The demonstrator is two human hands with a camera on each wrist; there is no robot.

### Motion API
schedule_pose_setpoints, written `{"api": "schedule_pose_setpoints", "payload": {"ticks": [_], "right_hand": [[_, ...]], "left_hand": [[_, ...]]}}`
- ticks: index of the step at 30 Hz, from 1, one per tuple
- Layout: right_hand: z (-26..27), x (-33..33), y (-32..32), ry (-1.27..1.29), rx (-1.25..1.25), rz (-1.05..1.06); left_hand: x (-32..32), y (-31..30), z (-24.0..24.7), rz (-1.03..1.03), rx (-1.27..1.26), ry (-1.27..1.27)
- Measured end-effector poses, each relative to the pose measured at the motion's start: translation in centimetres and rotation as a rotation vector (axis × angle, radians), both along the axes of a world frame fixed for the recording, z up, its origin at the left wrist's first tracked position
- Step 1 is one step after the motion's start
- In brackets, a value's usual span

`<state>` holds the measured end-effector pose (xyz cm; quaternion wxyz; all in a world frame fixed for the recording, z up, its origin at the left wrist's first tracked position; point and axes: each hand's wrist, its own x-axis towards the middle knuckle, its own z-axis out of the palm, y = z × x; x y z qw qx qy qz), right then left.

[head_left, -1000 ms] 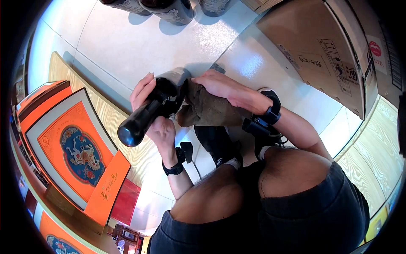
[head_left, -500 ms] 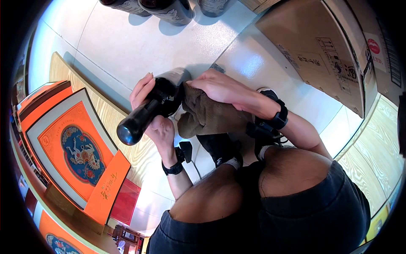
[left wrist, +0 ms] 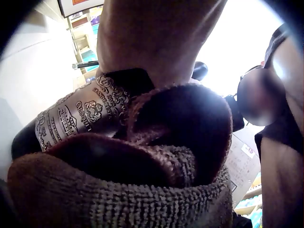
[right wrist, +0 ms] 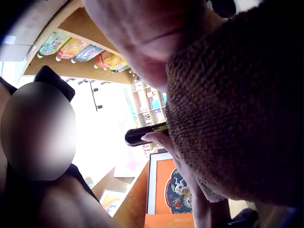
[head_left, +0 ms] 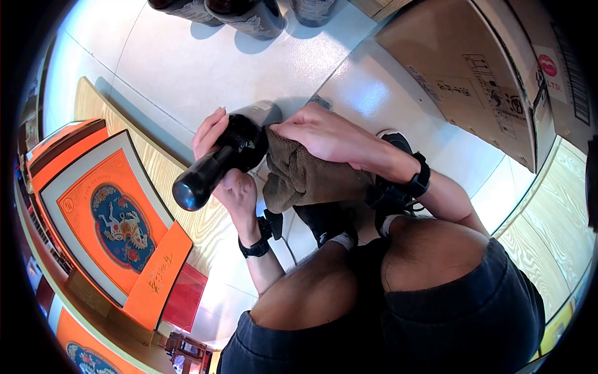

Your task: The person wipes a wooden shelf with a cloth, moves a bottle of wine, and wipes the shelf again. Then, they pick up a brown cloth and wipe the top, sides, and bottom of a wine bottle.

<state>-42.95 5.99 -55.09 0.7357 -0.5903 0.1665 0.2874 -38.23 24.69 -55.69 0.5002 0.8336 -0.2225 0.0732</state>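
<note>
A dark glass bottle (head_left: 244, 134) is tilted, its long neck pointing toward the lower left in the head view. My left hand (head_left: 239, 192) grips it around the shoulder, fingers on the far side and the heel of the hand below. With my right hand (head_left: 324, 134) I hold a brown towelling cloth (head_left: 317, 177) up to the bottle's side. The cloth droops in folds over my shoes. In the left wrist view, the bottle's embossed silver-grey label (left wrist: 85, 114) shows behind the cloth. The cloth fills much of the right wrist view, with the bottle neck (right wrist: 137, 137) beyond it.
Several dark bottles (head_left: 252, 19) with grey labels stand on the tiled floor (head_left: 187, 68) at the top. A large cardboard box (head_left: 461, 81) is at the upper right. Orange framed boxes (head_left: 112, 218) stand on a wooden shelf at the left.
My right hand has shifted slightly down and left with the cloth, which now hangs lower and shows more of its folds. My left hand and the bottle have barely moved.
</note>
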Motion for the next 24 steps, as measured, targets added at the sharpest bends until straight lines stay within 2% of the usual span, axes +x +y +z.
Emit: {"api": "schedule_pose_setpoints", "payload": {"ticks": [13,24], "right_hand": [[1.4,0.4,-0.4,-0.178,-0.238,0.084],[1.7,0.1,-0.3,-0.244,-0.23,0.066]], "left_hand": [[-0.1,-0.1,0.2,-0.001,0.009,0.009],[-0.1,0.0,0.1,0.006,0.023,0.002]]}}
